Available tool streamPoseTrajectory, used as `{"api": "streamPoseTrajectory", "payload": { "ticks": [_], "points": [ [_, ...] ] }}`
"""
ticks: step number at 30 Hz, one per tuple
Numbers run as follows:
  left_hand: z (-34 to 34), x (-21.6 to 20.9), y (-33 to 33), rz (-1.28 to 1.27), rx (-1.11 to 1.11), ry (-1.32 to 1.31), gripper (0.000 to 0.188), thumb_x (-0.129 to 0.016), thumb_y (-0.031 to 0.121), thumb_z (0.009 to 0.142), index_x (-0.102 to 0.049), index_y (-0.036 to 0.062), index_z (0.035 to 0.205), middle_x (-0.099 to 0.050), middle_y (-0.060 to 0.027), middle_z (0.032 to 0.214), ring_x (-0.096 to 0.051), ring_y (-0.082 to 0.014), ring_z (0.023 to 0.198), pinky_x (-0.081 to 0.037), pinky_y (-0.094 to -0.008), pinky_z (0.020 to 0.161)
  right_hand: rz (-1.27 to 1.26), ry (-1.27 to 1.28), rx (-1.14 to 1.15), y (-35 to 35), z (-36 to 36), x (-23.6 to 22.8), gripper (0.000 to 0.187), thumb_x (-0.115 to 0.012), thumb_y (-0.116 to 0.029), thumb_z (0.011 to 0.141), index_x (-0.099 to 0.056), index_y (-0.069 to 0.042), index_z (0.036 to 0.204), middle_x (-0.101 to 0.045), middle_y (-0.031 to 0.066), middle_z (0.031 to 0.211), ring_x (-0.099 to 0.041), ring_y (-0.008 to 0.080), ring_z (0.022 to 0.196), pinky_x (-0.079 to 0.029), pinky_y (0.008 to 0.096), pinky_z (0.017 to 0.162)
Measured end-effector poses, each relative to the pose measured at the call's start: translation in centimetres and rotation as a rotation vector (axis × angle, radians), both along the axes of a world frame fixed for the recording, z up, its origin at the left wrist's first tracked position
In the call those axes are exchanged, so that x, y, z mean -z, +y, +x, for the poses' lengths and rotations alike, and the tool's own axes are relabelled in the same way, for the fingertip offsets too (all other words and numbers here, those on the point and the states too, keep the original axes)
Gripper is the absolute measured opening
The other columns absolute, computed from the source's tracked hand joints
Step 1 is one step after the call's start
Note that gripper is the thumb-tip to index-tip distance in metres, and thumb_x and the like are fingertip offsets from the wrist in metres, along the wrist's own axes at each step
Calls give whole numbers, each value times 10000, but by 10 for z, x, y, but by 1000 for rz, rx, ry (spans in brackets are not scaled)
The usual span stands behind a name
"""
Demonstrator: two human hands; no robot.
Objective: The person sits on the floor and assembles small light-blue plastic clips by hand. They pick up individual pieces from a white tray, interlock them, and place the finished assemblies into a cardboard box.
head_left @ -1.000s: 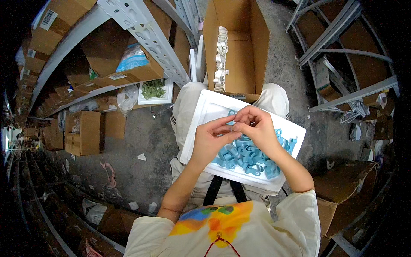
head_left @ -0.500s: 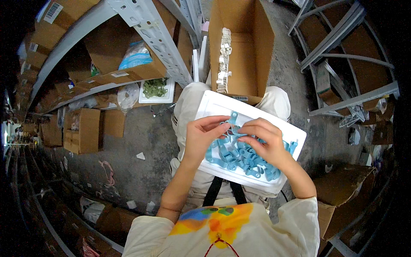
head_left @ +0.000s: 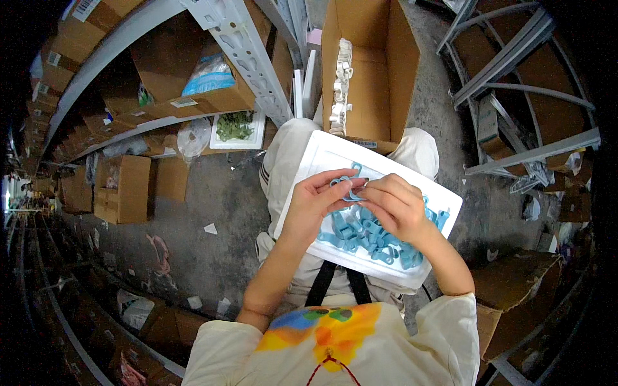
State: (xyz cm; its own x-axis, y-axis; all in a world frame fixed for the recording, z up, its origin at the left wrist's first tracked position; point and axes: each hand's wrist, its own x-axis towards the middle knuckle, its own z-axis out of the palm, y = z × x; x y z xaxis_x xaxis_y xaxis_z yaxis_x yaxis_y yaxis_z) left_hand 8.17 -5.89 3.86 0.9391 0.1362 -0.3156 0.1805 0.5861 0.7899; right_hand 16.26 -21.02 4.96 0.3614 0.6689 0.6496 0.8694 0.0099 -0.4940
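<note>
A white tray [head_left: 412, 168] rests on my lap, holding a heap of light-blue plastic clips [head_left: 376, 239] with looped, ring-like ends. Over the tray, my left hand [head_left: 309, 204] pinches a light-blue clip [head_left: 349, 192] between thumb and fingers. My right hand [head_left: 398, 204] meets it from the other side, its fingertips closed on the clip's right end. A small dark spot shows by the right fingertips, too small to name. The fingers partly hide the clip.
Beyond my knees stands an open cardboard box [head_left: 402, 77] with a row of white pieces [head_left: 341, 87] along its left wall. Left are a metal shelf post [head_left: 248, 58], a tray of green pieces [head_left: 235, 127] and a carton [head_left: 122, 193]. Metal racks [head_left: 534, 154] and another carton [head_left: 515, 289] stand right.
Both hands have turned the clip between them, and their fingertips have drawn closer around it. My left hand has shifted slightly right. The view has moved a little.
</note>
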Motion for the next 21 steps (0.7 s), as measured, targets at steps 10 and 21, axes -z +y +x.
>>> {"api": "streamPoseTrajectory", "payload": {
  "ticks": [10, 21],
  "points": [
    [-6, -6, 19, 183, -125, 71, 250, -588, 86, 767, -563, -29, 987, -614, -133, 889, -609, -162, 798, -493, -205, 618, -126, 354, 78, 15, -5, -5, 226, -664, -88, 605, -581, -48, 812, -551, 75, 874, -540, 212, 750, -453, 291, 599],
    [-10, -7, 33, 208, -258, 66, 242, -574, 55, 767, -553, -42, 987, -612, -149, 892, -614, -184, 809, -496, -200, 597, -446, -146, -70, 24, -2, 21, 187, -567, -110, 611, -587, -63, 791, -507, 72, 996, -492, 216, 874, -459, 292, 672]
  ]
}}
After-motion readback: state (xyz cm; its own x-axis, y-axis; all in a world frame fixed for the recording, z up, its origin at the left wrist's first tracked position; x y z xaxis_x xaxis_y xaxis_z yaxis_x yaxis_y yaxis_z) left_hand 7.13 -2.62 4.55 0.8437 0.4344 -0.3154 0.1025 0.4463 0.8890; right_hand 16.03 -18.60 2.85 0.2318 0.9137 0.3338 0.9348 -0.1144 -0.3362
